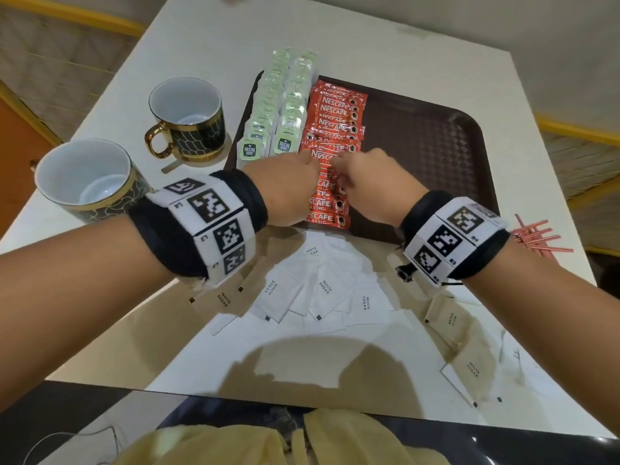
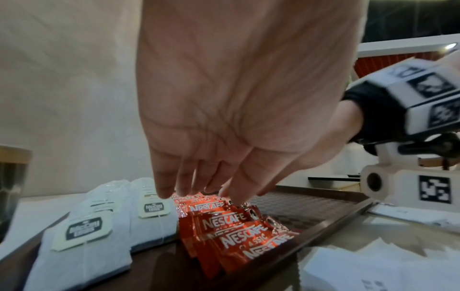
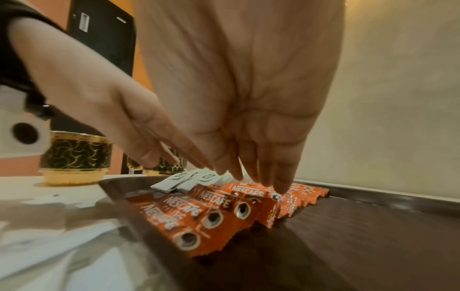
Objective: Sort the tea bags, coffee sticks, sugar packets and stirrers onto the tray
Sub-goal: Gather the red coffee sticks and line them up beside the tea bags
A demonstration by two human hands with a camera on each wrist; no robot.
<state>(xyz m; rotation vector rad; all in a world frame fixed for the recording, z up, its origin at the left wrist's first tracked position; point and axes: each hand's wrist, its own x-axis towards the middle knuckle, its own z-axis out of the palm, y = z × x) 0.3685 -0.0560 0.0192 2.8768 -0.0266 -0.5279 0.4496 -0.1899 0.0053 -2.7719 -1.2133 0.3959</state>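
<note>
The tray [image 1: 436, 135] is dark brown and rests on the white tabletop [image 1: 208, 38]. Its left portion carries two rows of tea bags [image 1: 278, 105] with green tags, overlapping one another from the near rim to the far rim. Directly to the right of them, a single row of red coffee sticks [image 1: 335, 119] runs the same way, each stick overlapping the next. The right portion of the tray shows its bare patterned floor.

The left hand [image 1: 285, 186] reaches over the near rim of the tray with its fingers extended and only slightly bent; in the left wrist view its fingertips [image 2: 234, 198] touch the top of the coffee stick row near the middle. It grips nothing. The right hand [image 1: 372, 186] comes in beside it, fingers straight and held together; in the right wrist view its fingertips [image 3: 280, 187] press down on the same row. It also holds nothing. The two hands are just beside each other.

The sugar packets [image 1: 322, 290], white and light brown, lie in a loose pile on the tabletop just in front of the tray's near rim, with a few more scattered to the right. The stirrers [image 1: 540, 236], red and thin, lie in a bundle on the tabletop off the tray's near right corner.

Two black-and-gold mugs [image 1: 188, 119] stand on the tabletop left of the tray.
</note>
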